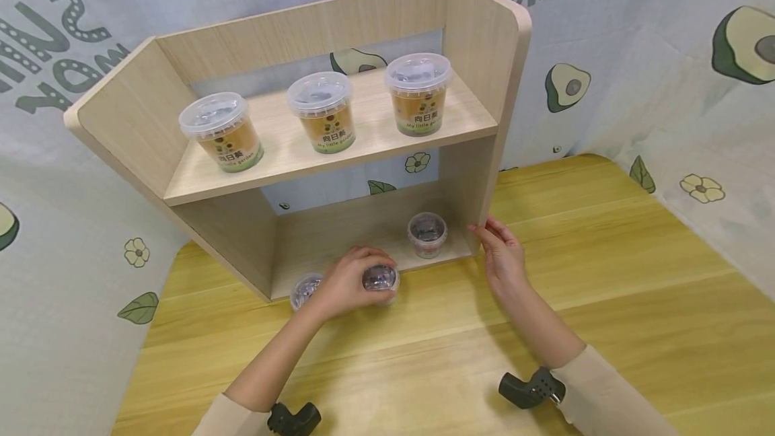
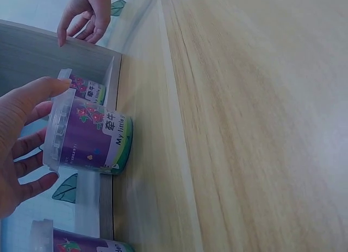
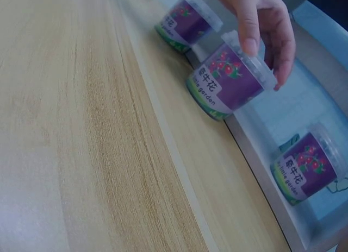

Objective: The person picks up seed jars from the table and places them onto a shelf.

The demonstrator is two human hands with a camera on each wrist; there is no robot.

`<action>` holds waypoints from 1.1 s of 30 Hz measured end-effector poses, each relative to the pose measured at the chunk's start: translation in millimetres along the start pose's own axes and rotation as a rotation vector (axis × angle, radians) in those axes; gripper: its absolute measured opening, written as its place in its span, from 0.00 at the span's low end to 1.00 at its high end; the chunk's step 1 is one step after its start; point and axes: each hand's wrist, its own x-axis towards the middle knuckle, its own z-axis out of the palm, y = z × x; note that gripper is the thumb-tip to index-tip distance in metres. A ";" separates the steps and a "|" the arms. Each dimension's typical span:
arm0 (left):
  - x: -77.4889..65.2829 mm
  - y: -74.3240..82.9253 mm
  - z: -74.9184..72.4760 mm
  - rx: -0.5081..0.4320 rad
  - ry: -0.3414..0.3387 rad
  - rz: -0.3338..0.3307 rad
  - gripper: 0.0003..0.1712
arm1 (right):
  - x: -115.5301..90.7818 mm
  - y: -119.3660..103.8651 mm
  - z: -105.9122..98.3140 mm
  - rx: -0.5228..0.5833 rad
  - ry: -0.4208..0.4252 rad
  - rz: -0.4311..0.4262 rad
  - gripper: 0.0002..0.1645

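Note:
My left hand [image 1: 348,284] grips a small purple tub [image 2: 95,135] with a clear plastic lid by its rim, thumb on the near side and fingers on the far side. The tub is at the front edge of the lower board of a wooden shelf [image 1: 484,39]; whether its base touches the table cannot be told. A matching purple tub [image 1: 427,234] stands on the lower board to the right. Another tub [image 3: 187,23] stands to the left, partly behind my left hand in the head view. My right hand [image 1: 507,261] touches the front edge of the shelf's right side panel with its fingertips.
On the upper board stand three orange lidded tubs: left [image 1: 223,136], middle [image 1: 327,116] and right [image 1: 420,99]. The shelf sits on a yellow wood-grain table [image 1: 424,355]. Behind hangs a patterned white cloth [image 1: 636,32].

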 end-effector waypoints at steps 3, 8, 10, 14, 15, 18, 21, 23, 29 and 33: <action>0.0 0.2 0.5 0.000 -0.002 -0.010 0.26 | -0.3 -0.2 0.2 0.000 0.000 0.005 0.16; 0.0 -0.2 1.5 0.017 -0.013 -0.021 0.28 | -0.1 -0.3 0.9 0.005 0.000 0.009 0.16; 0.1 -0.3 1.9 0.022 -0.018 -0.024 0.29 | -0.1 -0.3 1.2 0.004 0.001 0.009 0.16; 1.4 1.0 0.6 0.043 -0.037 -0.029 0.30 | 0.1 -0.2 1.9 0.004 -0.001 -0.001 0.17; 1.7 1.8 -0.2 0.044 -0.044 -0.029 0.30 | 0.2 0.0 1.9 0.005 -0.005 -0.004 0.17; 2.6 3.5 -1.9 0.051 -0.063 -0.032 0.30 | -0.4 0.2 1.6 0.003 -0.017 -0.012 0.17; 2.7 3.9 -2.5 0.047 -0.070 -0.032 0.31 | -0.7 0.5 0.7 -0.001 -0.024 -0.012 0.18; 2.7 3.6 -2.3 0.048 -0.066 -0.032 0.30 | -0.7 0.5 0.4 0.003 -0.019 -0.010 0.19; 3.6 3.2 -2.8 0.057 -0.054 -0.013 0.31 | 0.4 1.0 1.0 0.009 -0.003 -0.003 0.17; 5.0 2.7 -3.1 0.078 -0.054 -0.002 0.31 | 0.8 1.4 1.1 -0.002 -0.001 -0.004 0.17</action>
